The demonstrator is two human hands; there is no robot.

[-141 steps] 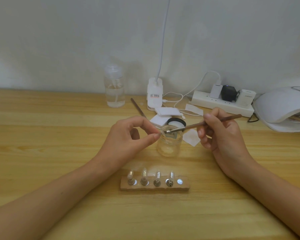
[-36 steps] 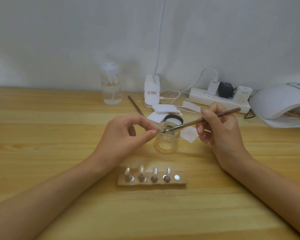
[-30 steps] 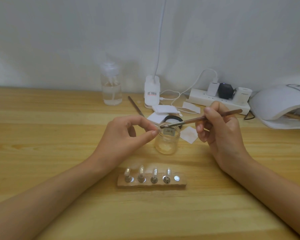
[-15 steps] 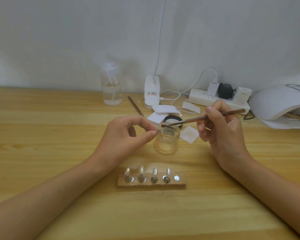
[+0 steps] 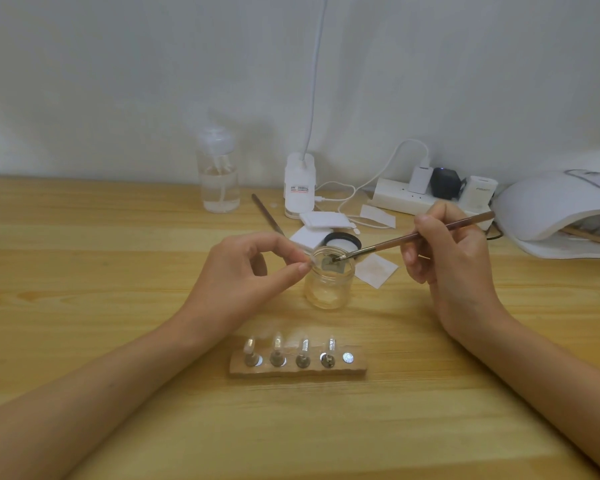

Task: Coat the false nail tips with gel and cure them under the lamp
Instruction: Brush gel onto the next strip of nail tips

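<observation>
Your left hand [image 5: 238, 271] pinches a false nail tip [image 5: 311, 261] beside the open gel jar [image 5: 329, 277] at bench centre; four tips stand on the wooden holder [image 5: 298, 367] nearer you. Your right hand [image 5: 449, 261] grips the brush [image 5: 413, 238], bristles inside the jar's mouth. Curing lamp [image 5: 555, 209], far right.

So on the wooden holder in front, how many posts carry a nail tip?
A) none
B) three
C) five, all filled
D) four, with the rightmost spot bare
D: the wooden holder shows four posts with nail tips, and only a bare metal disc at its right end.
</observation>
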